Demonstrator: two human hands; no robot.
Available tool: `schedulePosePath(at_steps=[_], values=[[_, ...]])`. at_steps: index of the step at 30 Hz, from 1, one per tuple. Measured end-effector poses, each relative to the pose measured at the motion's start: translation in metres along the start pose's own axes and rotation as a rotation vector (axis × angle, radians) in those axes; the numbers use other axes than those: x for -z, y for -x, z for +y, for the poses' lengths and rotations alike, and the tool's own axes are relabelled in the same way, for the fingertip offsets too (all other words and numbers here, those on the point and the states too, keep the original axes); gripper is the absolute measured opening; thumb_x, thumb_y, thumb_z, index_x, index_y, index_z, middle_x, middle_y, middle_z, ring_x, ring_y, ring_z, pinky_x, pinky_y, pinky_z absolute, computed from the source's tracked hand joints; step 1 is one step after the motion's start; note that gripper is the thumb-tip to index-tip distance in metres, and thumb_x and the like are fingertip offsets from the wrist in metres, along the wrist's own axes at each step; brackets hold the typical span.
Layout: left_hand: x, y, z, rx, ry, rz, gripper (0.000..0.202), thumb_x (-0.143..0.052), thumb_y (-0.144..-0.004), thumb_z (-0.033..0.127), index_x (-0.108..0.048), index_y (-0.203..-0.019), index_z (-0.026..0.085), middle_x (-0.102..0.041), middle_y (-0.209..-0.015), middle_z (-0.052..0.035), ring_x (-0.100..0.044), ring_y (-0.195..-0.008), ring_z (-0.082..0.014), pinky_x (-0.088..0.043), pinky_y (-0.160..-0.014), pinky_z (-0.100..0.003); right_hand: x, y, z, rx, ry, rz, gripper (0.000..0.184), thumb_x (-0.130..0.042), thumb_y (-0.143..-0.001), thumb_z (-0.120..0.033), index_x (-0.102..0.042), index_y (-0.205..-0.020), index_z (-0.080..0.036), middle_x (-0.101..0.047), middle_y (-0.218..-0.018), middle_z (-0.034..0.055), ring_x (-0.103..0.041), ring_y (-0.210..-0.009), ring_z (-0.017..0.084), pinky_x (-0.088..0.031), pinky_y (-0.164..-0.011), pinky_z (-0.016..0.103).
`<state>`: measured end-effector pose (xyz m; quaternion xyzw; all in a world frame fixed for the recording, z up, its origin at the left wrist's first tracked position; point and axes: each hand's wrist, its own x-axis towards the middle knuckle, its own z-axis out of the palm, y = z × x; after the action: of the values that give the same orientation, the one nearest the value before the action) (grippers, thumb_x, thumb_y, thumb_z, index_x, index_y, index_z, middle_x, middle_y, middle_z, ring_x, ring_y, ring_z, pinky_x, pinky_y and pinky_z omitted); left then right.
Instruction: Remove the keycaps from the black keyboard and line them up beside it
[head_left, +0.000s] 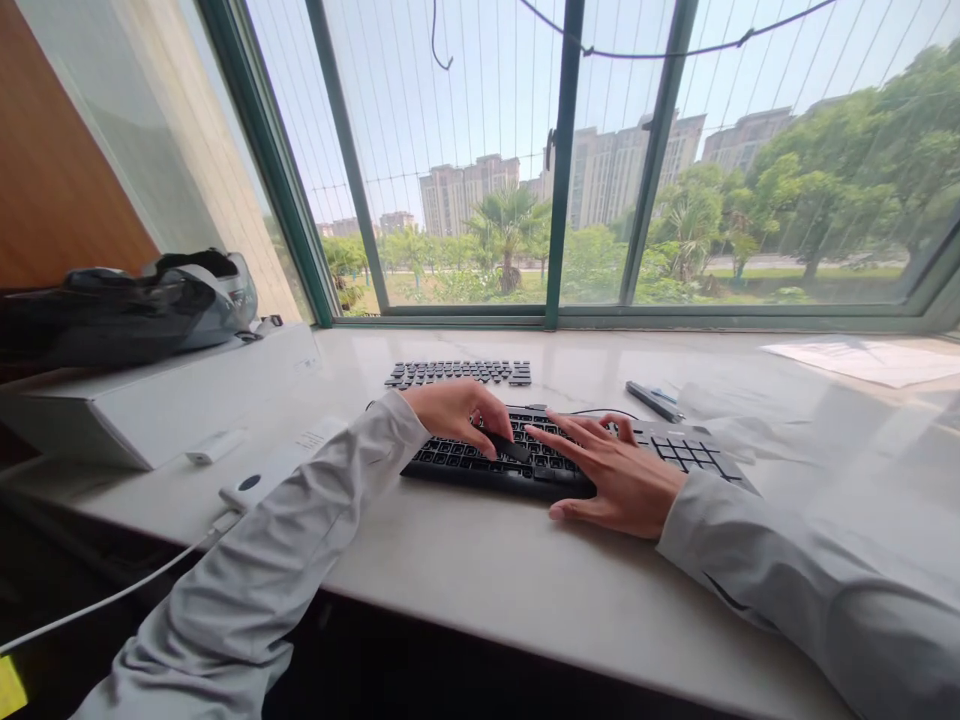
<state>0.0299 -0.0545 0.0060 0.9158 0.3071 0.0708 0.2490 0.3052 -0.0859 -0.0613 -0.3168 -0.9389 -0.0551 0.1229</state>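
Note:
A black keyboard (675,452) lies on the pale stone sill (480,570) before the window. My left hand (454,410) is over the keyboard's left half, fingers curled, thumb and fingers pinching a small dark oblong piece (511,447) just above the keys. My right hand (615,470) rests on the middle of the keyboard with its fingers stretched out and apart, fingertips close to that piece. Behind the keyboard a set of loose black keycaps (457,373) lies in rows on the sill.
A dark pen-like tool (654,400) lies to the right behind the keyboard, a paper sheet (870,360) further right. At left, a white box (150,405) carries a black bag (112,310); a white device (251,488) with a cable lies beside my left sleeve.

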Motion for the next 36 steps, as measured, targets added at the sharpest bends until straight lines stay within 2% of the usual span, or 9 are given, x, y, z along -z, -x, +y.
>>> schedulePosePath(at_steps=[2, 8, 12, 17, 25, 36], values=[[-0.004, -0.001, 0.001, 0.044, 0.026, -0.036, 0.03, -0.079, -0.07, 0.034, -0.075, -0.096, 0.021, -0.074, -0.09, -0.0026, -0.067, -0.082, -0.0146, -0.049, -0.073, -0.025, 0.0, -0.001, -0.005, 0.032, 0.003, 0.032, 0.085, -0.047, -0.083, -0.074, -0.021, -0.153, -0.035, -0.031, -0.156, 0.0124, -0.041, -0.133, 0.037, -0.028, -0.102, 0.063], [-0.01, -0.003, 0.001, 0.21, -0.01, -0.017, 0.036, -0.083, -0.063, 0.039, -0.076, -0.092, 0.02, -0.071, -0.071, 0.0014, -0.064, -0.065, -0.0122, -0.046, -0.062, -0.021, -0.001, -0.003, -0.018, 0.076, 0.012, 0.149, 0.07, -0.051, -0.09, -0.06, -0.028, -0.151, -0.034, -0.047, -0.146, 0.0095, -0.051, -0.122, 0.032, -0.032, -0.1, 0.056], [-0.012, -0.005, 0.001, 0.214, 0.01, -0.076, 0.036, -0.084, -0.061, 0.039, -0.075, -0.089, 0.019, -0.072, -0.073, 0.0012, -0.063, -0.067, -0.0121, -0.046, -0.063, -0.021, -0.003, -0.003, -0.021, 0.097, 0.008, 0.137, 0.063, -0.05, -0.092, -0.056, -0.032, -0.149, -0.037, -0.05, -0.142, 0.0085, -0.052, -0.119, 0.031, -0.033, -0.098, 0.055], [-0.013, -0.006, 0.003, 0.233, 0.007, -0.051, 0.037, -0.086, -0.057, 0.039, -0.074, -0.086, 0.02, -0.072, -0.074, 0.0021, -0.061, -0.063, -0.0106, -0.042, -0.06, -0.021, -0.004, -0.003, -0.022, 0.125, 0.004, 0.139, 0.059, -0.049, -0.094, -0.051, -0.033, -0.149, -0.037, -0.052, -0.139, 0.0091, -0.053, -0.118, 0.03, -0.033, -0.098, 0.053], [-0.015, -0.006, 0.0, 0.235, 0.006, -0.052, 0.037, -0.086, -0.056, 0.041, -0.074, -0.085, 0.021, -0.07, -0.072, 0.003, -0.06, -0.063, -0.0106, -0.041, -0.057, -0.021, -0.004, -0.003, -0.022, 0.151, -0.019, 0.127, 0.047, -0.046, -0.096, -0.049, -0.047, -0.14, -0.035, -0.053, -0.139, 0.0085, -0.054, -0.118, 0.027, -0.032, -0.098, 0.051], [-0.016, -0.005, -0.001, 0.226, 0.053, -0.033, 0.034, -0.086, -0.058, 0.038, -0.074, -0.082, 0.019, -0.07, -0.071, 0.0026, -0.061, -0.063, -0.0104, -0.042, -0.058, -0.02, -0.003, -0.003, -0.024, 0.177, -0.036, 0.138, 0.045, -0.047, -0.097, -0.041, -0.047, -0.141, -0.033, -0.056, -0.136, 0.0095, -0.054, -0.116, 0.026, -0.032, -0.099, 0.049]])
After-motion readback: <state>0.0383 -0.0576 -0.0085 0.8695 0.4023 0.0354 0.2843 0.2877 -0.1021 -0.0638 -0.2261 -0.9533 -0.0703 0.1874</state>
